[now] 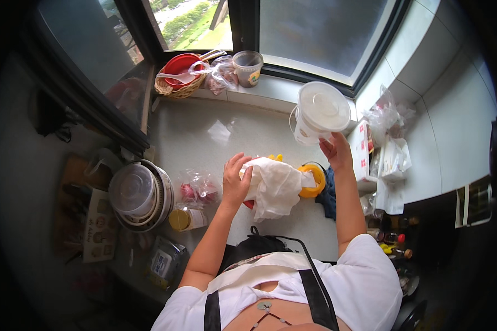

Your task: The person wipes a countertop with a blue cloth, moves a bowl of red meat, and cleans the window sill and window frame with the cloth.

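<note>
On the grey desk (188,124), a thin white cloth (276,187) lies crumpled between the middle and the near edge, with bits of red showing from under its left side. The left hand (235,185) is at the cloth's left side, its fingers spread and the thumb set apart from them, and the thumb tip overlaps the cloth.

Near the far right corner is a lidded, translucent plastic bucket (323,107), its thin handle hanging toward the left. The right hand (338,151) reaches its near side, fingers bent and touching it; I cannot tell whether they grip.

Just right of the cloth sits a yellow ring-shaped thing (313,187), then a dark blue cloth (328,193). A carton (360,151) stands along the right edge.

Toward the left edge are stacked basins (165,196) with a clear lid (131,189) on top. Beside them lie a clear bag (200,187) with reddish contents and a yellow-capped jar (189,219). Beyond the far edge, the windowsill (281,81) carries a wicker basket (174,91) holding a red bowl, a knotted plastic bag (222,77) and a clear tub (248,69).
</note>
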